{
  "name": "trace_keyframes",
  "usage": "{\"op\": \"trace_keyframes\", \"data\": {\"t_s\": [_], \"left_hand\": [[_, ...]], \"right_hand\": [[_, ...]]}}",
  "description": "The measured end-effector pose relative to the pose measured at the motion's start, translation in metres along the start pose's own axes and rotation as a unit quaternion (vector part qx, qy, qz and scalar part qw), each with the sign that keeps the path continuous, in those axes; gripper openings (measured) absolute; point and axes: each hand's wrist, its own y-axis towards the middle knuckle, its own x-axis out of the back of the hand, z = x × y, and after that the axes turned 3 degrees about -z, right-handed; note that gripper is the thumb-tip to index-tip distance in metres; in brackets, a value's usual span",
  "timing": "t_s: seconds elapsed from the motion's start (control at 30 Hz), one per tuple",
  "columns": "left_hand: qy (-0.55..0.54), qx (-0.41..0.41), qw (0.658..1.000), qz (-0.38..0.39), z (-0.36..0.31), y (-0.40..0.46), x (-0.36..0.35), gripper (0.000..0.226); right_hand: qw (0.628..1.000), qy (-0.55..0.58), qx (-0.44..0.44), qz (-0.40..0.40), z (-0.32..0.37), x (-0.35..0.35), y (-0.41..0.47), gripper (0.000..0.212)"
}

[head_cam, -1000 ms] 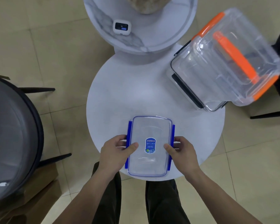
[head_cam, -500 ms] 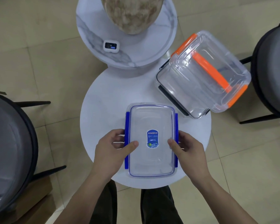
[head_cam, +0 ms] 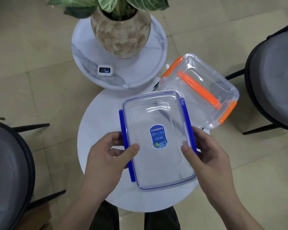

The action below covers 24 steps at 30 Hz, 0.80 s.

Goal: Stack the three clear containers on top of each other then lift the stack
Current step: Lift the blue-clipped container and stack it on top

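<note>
A clear container with blue side clips and a blue label (head_cam: 158, 138) is held above the round white table (head_cam: 98, 123). My left hand (head_cam: 110, 156) grips its left clip, thumb on the lid. My right hand (head_cam: 204, 155) grips its right side the same way. At the table's far right stands a clear container with an orange handle and orange clips (head_cam: 201, 92). It sits on top of a third clear container with dark clips (head_cam: 156, 85), which is almost fully hidden beneath it. The blue container's far corner overlaps the orange one in view.
A higher marble side table (head_cam: 140, 75) behind holds a potted plant (head_cam: 121, 30) and a small white device (head_cam: 105, 70). Dark round chairs stand at the left (head_cam: 8, 171) and right (head_cam: 273, 87). My knees (head_cam: 135, 219) are under the table's near edge. Tiled floor all around.
Both hands have raised the blue-clipped container off the table and carried it forward and right, toward the orange-handled container. The camera has tilted up, so the plant is now in view.
</note>
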Motion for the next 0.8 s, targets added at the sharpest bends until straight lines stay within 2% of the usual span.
{"op": "trace_keyframes", "data": {"t_s": [0.17, 0.4, 0.5, 0.67, 0.73, 0.8], "left_hand": [[-0.020, -0.027, 0.999, -0.005, -0.019, -0.003, -0.005, 0.030], [-0.054, -0.041, 0.998, -0.016, -0.035, -0.006, -0.023, 0.026], [-0.063, -0.041, 0.997, -0.013, -0.042, -0.007, -0.034, 0.026], [-0.082, -0.040, 0.996, -0.009, -0.052, -0.009, -0.050, 0.025], [-0.093, -0.040, 0.995, -0.005, -0.056, -0.009, -0.055, 0.029], [-0.101, -0.042, 0.994, 0.002, -0.060, -0.008, -0.062, 0.045]], "right_hand": [[1.000, 0.027, 0.006, -0.007, 0.013, 0.012, -0.002, 0.062], [0.999, 0.020, -0.017, -0.030, 0.022, 0.021, -0.005, 0.060], [0.998, 0.031, -0.031, -0.041, 0.024, 0.026, -0.003, 0.049], [0.997, 0.023, -0.031, -0.071, 0.024, 0.037, 0.002, 0.059], [0.996, 0.028, -0.031, -0.081, 0.025, 0.041, 0.004, 0.058], [0.995, 0.032, -0.030, -0.085, 0.028, 0.046, 0.008, 0.058]]}}
